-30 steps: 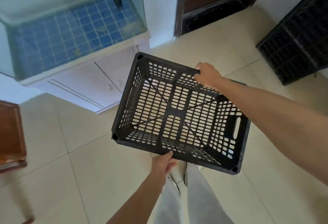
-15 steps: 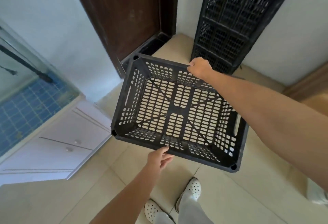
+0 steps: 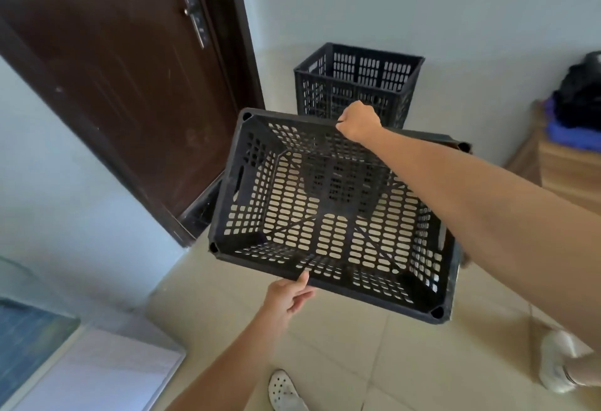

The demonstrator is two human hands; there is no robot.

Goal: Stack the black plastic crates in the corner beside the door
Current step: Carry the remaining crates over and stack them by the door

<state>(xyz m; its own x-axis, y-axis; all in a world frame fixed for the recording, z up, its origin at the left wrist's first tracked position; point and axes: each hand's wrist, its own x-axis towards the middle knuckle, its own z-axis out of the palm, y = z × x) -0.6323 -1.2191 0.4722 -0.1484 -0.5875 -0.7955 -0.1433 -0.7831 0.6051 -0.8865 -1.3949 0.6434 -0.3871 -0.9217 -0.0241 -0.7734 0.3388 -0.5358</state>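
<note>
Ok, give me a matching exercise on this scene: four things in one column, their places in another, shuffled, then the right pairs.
Things:
1. carried crate
2. crate stack
3. door handle
4. white shoe

Places:
A. on the brown door, upper left
B. on the tiled floor at the bottom edge
C. against the wall in the corner right of the door
D. held in the air between the left hand and right hand

Pairs: 1-D, 2-C, 3-A, 4-B
</note>
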